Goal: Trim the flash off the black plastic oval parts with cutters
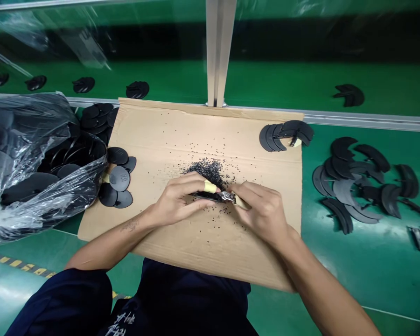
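My left hand [178, 198], with yellow tape round a finger, is closed on a thin black plastic piece [213, 197] held edge-on, so its full outline is hidden. In my right hand [261, 205] are small cutting pliers [227, 196]. Their metal jaws meet the right end of the black piece, and a pale handle shows between the fingers. Just beyond both hands, a heap of tiny black plastic bits [206, 170] lies scattered over a cardboard sheet [182, 252].
Round black discs [119, 178] overlap at the cardboard's left edge. A clear plastic bag [56, 205] full of more discs stands farther left. Curved black pieces sit in a stack [287, 133] at back right and in a loose pile [346, 182] beyond. An upright metal post [219, 51] rises behind.
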Demonstrator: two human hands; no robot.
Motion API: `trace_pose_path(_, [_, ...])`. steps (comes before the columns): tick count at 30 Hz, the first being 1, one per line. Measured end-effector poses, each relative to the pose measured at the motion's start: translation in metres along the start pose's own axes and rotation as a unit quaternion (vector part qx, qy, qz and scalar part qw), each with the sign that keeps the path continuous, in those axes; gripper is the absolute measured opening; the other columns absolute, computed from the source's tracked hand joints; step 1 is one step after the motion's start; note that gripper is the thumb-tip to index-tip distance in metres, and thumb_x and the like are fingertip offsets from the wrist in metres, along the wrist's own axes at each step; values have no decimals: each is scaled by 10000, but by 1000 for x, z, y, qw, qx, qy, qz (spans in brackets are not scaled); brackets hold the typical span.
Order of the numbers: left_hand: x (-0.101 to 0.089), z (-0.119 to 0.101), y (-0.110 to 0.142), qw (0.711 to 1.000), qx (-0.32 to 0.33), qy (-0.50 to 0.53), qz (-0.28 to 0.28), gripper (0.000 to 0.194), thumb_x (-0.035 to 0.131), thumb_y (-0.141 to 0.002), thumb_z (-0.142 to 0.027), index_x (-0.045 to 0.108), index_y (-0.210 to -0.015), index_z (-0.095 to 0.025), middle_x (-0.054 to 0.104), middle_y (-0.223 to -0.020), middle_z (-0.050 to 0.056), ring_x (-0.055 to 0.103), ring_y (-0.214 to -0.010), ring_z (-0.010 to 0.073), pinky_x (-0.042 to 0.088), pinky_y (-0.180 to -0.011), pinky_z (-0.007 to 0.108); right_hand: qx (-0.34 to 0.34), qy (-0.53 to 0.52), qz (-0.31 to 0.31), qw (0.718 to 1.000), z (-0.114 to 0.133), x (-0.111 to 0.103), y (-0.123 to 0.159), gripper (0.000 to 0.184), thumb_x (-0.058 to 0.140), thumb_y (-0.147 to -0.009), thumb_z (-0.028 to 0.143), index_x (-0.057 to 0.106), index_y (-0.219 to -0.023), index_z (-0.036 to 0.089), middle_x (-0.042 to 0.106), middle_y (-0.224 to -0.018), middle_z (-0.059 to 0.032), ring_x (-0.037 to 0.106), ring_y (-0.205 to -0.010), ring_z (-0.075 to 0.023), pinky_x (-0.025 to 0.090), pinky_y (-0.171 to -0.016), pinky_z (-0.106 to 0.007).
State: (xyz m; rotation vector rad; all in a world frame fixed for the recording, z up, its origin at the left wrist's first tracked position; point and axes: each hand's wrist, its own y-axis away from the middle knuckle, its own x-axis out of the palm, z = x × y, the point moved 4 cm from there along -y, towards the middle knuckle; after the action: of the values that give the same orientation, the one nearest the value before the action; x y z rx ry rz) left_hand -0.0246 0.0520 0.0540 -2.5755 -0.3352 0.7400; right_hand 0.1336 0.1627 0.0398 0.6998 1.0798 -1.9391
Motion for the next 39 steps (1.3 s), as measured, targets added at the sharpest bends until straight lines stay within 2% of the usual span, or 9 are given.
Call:
trace_pose_path(9, [-2,1,-2,973,52,-221,45,189,701,-917,-252,707,-1101,-212,750,-915,41,614,-835,172,479,-730,322,18,72,28,997,-5,4,-5,210,539,-856,140,685,-1002,181,701,-818,-66,600,-730,-204,457,-640,-342])
trace_pose_path(14, [-10,9,0,995,-28,-70,-64,214,725,-901,-263,681,-1082,-158,761,-940,53,698,-798,138,573,-684,267,88,-99,8,991,-5,1,-9,169,612,-892,216,675,-1047,194,728,-927,-56,650,-760,-180,496,-648,-316])
trace_pose_path(17, [-9,13,2,993,-76,13,-86,213,735,-888,-272,651,-1042,-150,759,-964,62,731,-858,149,619,-719,256,87,-159,-3,983,-1,0,-10,130,652,-899,253,676,-1019,209,725,-898,-37,655,-762,-170,505,-654,-311])
trace_pose_path(19, [-8,11,2,997,-52,-9,-60,211,727,-892,-254,643,-1056,-151,756,-975,68,733,-890,160,630,-764,275,49,-123,-20,991,2,-1,-8,120,605,-907,184,683,-993,211,707,-835,-32,629,-725,-169,485,-640,-321])
trace_pose_path(22, [-3,10,3,987,19,-159,23,185,635,-932,-150,656,-1115,-163,747,-973,69,714,-898,173,623,-792,320,-32,-45,-27,998,10,-2,-5,167,581,-897,140,692,-999,211,698,-811,-44,597,-698,-181,447,-619,-345])
trace_pose_path(25, [1,13,6,961,54,-256,85,294,499,-942,-34,656,-1150,-171,733,-1052,84,692,-978,188,613,-817,350,-47,-147,-5,988,13,-3,-5,130,628,-893,164,676,-1002,216,696,-815,-30,613,-704,-166,470,-618,-331])
trace_pose_path(28, [0,15,8,973,46,-217,65,326,486,-922,-20,650,-1164,-165,721,-1115,97,689,-1031,188,618,-856,363,10,-230,-34,973,6,-7,-8,154,646,-883,142,671,-1015,216,701,-850,-25,639,-721,-152,496,-621,-310])
trace_pose_path(33, [-3,13,7,995,34,-94,20,316,542,-918,-69,646,-1197,-174,735,-1074,87,703,-1019,168,623,-863,337,18,-37,-32,999,-5,-10,-10,211,573,-880,110,693,-1026,205,699,-831,-44,603,-703,-179,461,-624,-342])
trace_pose_path(39, [-2,10,7,998,38,-53,18,357,546,-884,-15,655,-1190,-164,740,-1067,98,707,-1000,166,620,-816,309,-8,50,-2,999,-4,-2,-6,242,522,-873,89,678,-1033,183,702,-822,-49,578,-707,-184,438,-625,-337])
